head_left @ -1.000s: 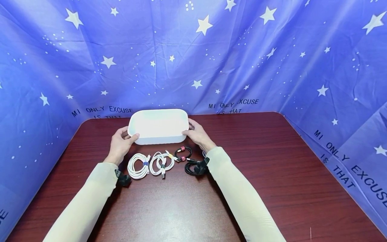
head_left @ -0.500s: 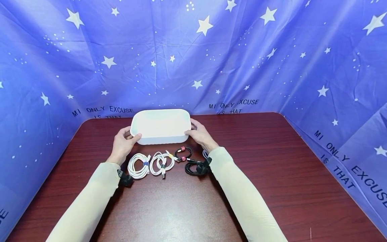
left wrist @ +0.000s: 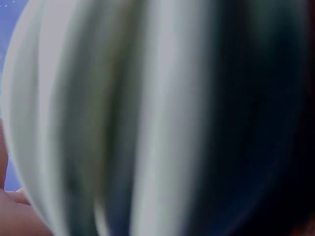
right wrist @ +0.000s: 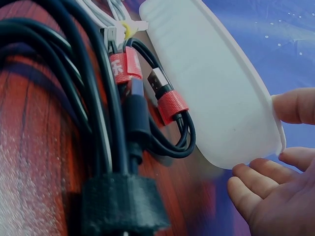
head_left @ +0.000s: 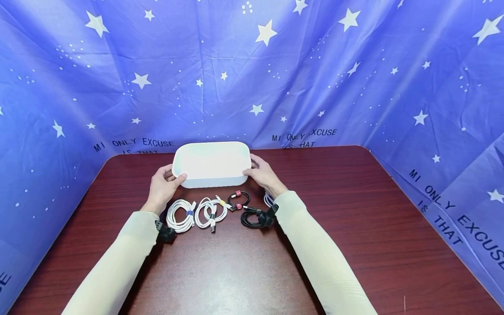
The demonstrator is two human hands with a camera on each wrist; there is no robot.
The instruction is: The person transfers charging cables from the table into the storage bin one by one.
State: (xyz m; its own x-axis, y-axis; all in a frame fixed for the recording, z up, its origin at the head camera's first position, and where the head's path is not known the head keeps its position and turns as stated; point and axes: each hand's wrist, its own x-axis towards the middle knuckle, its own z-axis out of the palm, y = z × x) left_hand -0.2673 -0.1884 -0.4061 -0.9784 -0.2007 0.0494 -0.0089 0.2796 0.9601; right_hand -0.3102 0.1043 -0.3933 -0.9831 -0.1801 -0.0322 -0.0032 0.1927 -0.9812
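White tray [head_left: 214, 182]: near the back edge of the desk [head_left: 334, 197], beyond a row of coiled cables [head_left: 172, 222].
Grip: left hand [head_left: 163, 186] and right hand [head_left: 264, 176] each clamped on one end.
Cables at risk: pulling the tray closer could shove the coils; the right wrist camera [head_left: 272, 213], hanging low, might snag the black cable [right wrist: 91, 83].
Desk finish: dark red, wood-grained, glossy.
Curtains [head_left: 220, 105]: blue, star-printed, enclosing the desk.

Coiled white cables [head_left: 171, 218] and black cables [right wrist: 114, 98] lie on the reddish-brown table [head_left: 220, 275]
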